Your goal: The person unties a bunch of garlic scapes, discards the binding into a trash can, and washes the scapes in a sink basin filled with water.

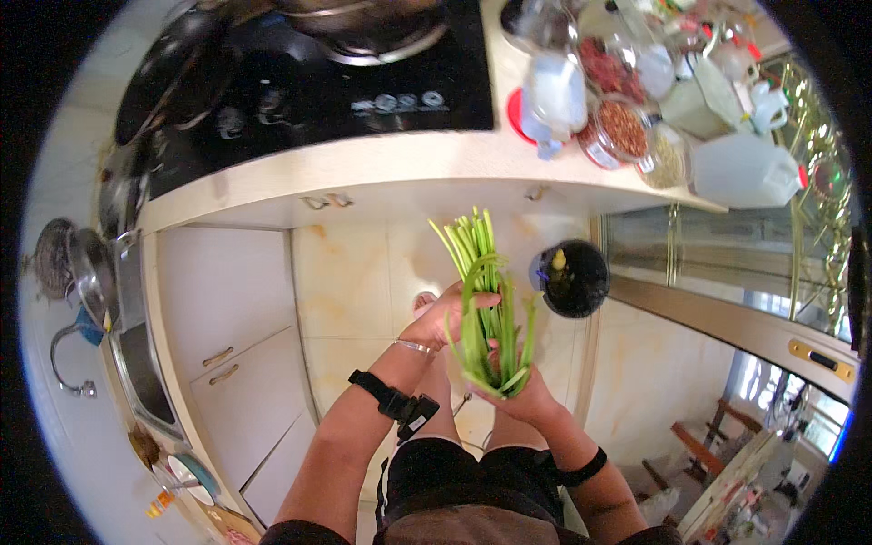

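A bundle of long green vegetable stalks (480,245) is held over the floor before me. My left hand (446,317) grips it around the middle, thumb across the stalks. The cut-looking ends point away from me. Near the bottom of the bundle, my right hand (521,395) is closed around the bent, folded ends. Part of its fingers is hidden behind the stalks. To the right of the bundle, a bin with a black liner (591,300) stands on the floor, and a small yellowish scrap (558,260) lies inside.
A black glass cooktop (306,102) with a pan (368,27) is on the counter ahead. Jars and a plastic jug (746,167) crowd its right end. White cabinets (225,293) and a sink (146,368) flank the left. A glazed sliding door (702,252) is at right.
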The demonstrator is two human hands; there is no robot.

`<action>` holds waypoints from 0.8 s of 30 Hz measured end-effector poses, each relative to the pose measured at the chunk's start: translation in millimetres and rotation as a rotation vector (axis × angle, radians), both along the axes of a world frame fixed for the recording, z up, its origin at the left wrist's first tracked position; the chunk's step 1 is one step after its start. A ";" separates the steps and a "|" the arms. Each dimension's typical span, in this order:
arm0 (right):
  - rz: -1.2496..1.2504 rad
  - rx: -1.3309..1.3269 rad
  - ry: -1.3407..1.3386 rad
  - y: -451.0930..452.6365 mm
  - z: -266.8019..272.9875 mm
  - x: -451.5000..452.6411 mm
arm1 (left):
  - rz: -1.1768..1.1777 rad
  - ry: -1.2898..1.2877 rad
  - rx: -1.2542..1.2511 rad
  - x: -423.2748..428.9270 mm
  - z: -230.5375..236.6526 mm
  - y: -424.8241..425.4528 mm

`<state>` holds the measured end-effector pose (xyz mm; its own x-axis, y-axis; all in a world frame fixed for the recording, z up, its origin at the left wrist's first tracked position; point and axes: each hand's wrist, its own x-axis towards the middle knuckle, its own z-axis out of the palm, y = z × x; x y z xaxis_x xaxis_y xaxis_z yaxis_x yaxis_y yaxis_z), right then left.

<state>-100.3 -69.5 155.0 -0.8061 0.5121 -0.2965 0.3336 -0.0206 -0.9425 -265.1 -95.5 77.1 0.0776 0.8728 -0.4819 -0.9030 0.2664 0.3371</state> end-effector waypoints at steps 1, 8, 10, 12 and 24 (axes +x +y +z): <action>0.025 -0.061 0.052 -3.9 -0.9 -4.9 | 0.026 0.020 0.014 -8.4 10.1 -6.3; 0.492 0.438 0.311 -28.9 8.6 -37.8 | 0.207 0.480 0.215 -32.1 71.4 -64.6; 0.521 0.304 0.348 -44.6 24.4 -40.9 | 0.321 0.521 0.167 -27.1 90.6 -92.3; 0.569 0.288 0.383 -59.6 47.7 -49.0 | 0.518 0.532 0.040 -19.5 116.1 -116.5; 0.722 -0.101 0.156 -179.4 108.2 -134.6 | 0.782 1.190 -0.472 -65.4 187.9 -290.0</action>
